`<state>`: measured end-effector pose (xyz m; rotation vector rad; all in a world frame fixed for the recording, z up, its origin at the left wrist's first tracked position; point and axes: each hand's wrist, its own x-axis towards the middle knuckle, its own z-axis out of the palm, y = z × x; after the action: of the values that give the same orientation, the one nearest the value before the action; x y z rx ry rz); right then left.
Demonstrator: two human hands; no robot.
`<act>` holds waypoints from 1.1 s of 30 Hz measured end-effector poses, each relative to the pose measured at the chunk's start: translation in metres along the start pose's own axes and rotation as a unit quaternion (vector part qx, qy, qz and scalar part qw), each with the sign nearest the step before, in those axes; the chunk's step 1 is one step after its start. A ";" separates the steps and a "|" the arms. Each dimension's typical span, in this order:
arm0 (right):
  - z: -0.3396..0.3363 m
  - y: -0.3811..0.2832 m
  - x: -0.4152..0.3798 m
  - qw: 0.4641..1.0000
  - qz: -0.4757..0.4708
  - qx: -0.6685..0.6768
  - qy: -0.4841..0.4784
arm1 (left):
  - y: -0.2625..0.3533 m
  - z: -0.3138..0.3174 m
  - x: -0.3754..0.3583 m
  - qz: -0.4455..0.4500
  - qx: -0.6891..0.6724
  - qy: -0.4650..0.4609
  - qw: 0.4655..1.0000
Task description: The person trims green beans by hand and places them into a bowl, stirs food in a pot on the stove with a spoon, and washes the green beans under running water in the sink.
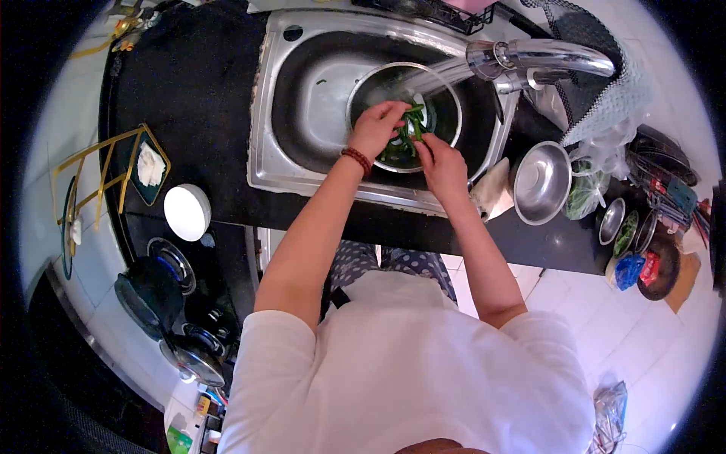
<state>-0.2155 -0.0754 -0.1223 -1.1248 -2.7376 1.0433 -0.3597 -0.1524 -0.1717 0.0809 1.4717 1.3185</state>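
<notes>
Over a round metal bowl in the sink, my left hand grips a bunch of leafy greens from the left, a beaded bracelet on its wrist. My right hand comes in over the bowl's near right rim and pinches the same greens between thumb and fingers. Dark green stems and leaves show between the two hands and down inside the bowl. Water streams from the faucet into the bowl, close beyond my fingers. My palms are turned away, so part of the greens is hidden.
The steel sink surrounds the bowl. Right of it on the dark counter are an empty metal bowl, bagged greens and smaller bowls. To the left stand a white bowl, a gold-framed rack and a dark pot on the stove.
</notes>
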 end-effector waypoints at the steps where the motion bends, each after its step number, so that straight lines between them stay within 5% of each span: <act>1: 0.000 0.000 0.000 1.000 0.000 -0.003 -0.002 | -0.002 0.001 -0.001 0.029 0.045 0.011 0.999; 5: 0.002 -0.002 0.002 1.000 0.003 -0.019 -0.018 | -0.012 0.012 -0.009 0.192 0.139 0.077 0.968; 9: 0.008 0.004 0.001 0.999 -0.008 0.008 -0.053 | 0.006 0.007 -0.015 0.127 0.096 0.090 0.983; 13: 0.006 0.003 -0.016 0.962 0.088 0.209 -0.151 | 0.019 -0.012 -0.009 0.090 -0.010 0.131 0.987; 17: -0.010 -0.001 -0.015 0.887 0.199 0.411 -0.062 | 0.019 -0.018 -0.011 0.073 -0.022 0.109 0.991; 23: -0.025 0.013 0.027 0.778 0.186 0.595 0.079 | 0.000 -0.038 -0.016 0.017 -0.122 0.170 0.978; 27: 0.005 0.042 0.052 0.831 0.165 0.529 0.046 | -0.011 -0.041 -0.020 0.052 -0.137 0.152 0.977; 29: 0.045 0.074 0.066 0.988 0.060 0.111 0.084 | -0.026 -0.044 -0.013 0.087 -0.055 0.182 0.978; 30: 0.050 0.071 0.070 0.989 0.001 -0.111 0.097 | -0.033 -0.049 -0.011 0.094 0.033 0.203 0.974; 31: 0.057 0.068 0.073 0.991 0.038 -0.124 0.021 | -0.039 -0.054 -0.007 0.101 0.121 0.224 0.962; 33: 0.078 0.056 0.091 0.988 0.103 -0.114 0.029 | -0.047 -0.055 -0.012 0.080 0.197 0.254 0.944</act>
<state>-0.2666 -0.0342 -0.2369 -1.4712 -2.7950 0.7086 -0.3680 -0.2138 -0.2103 0.1295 2.2003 1.2055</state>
